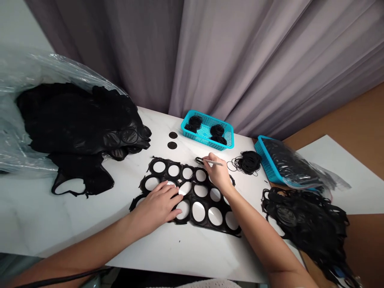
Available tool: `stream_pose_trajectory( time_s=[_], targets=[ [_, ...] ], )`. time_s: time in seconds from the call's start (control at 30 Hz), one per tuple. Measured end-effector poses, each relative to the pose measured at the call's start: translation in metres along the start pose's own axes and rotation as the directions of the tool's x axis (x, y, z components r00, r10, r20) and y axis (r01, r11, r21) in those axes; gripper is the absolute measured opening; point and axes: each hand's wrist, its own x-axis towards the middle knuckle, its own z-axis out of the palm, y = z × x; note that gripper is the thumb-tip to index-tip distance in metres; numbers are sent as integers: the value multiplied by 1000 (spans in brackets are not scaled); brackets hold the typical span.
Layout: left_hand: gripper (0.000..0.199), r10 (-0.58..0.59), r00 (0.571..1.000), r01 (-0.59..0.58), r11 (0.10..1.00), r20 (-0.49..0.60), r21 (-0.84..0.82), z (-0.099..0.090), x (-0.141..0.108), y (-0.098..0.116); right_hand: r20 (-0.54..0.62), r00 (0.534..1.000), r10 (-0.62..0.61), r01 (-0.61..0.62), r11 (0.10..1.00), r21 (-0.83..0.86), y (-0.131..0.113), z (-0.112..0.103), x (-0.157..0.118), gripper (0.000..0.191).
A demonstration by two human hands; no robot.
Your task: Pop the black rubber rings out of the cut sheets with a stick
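A black rubbery sheet (pixel 191 191) with several round holes lies flat on the white table (pixel 192 248). My left hand (pixel 160 202) rests palm down on its left part, fingers spread. At the sheet's back edge, my right hand (pixel 215 170) pinches a thin pale tool (pixel 213 162) that looks like tweezers. Beside its tip is a small black ring (pixel 199 160). To the right lies a tangled pile of thin black rings (pixel 249 162). Two black discs (pixel 172 145) sit behind the sheet.
A turquoise basket (pixel 207 143) with black ring bundles stands at the back. At left, black sheets (pixel 78 120) spill from a clear bag (pixel 18 148). Another turquoise basket (pixel 268 166) at right holds a bagged black bundle (pixel 288 162); black scraps (pixel 309 228) lie before it.
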Motion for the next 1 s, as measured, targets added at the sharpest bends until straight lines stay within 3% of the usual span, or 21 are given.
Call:
stream_pose_trajectory(
  time_s=[0.1, 0.2, 0.27, 0.37, 0.5, 0.7, 1.0],
  targets=[
    [30, 18, 1000, -18, 1000, -5, 21, 1, 0, -2, -94, 995, 31, -39, 996, -85, 15, -10, 13, 11],
    [32, 37, 999, -37, 999, -30, -15, 0, 0, -5, -123, 987, 100, -96, 995, 37, 26, -20, 21, 15],
    [28, 25, 999, -28, 998, -45, -48, -1, 5, -9, -65, 991, 115, -101, 977, 189, 23, -19, 20, 19],
    [33, -22, 995, 18, 999, -96, -37, 3, 19, -19, 130, 991, 27, -73, 927, 369, 4, -4, 9, 20],
    [44, -33, 998, 33, 999, -46, 12, 19, 23, -31, 357, 932, -68, -115, 876, 468, -16, 16, -11, 17],
    [46, -85, 996, 85, 996, 7, -1, 25, 16, -30, 403, 913, -62, -178, 829, 530, -11, 20, -21, 16],
    [48, -98, 994, 98, 995, 49, 5, 23, 19, -29, 357, 927, -117, -63, 888, 456, -15, 19, -22, 20]
  ],
)
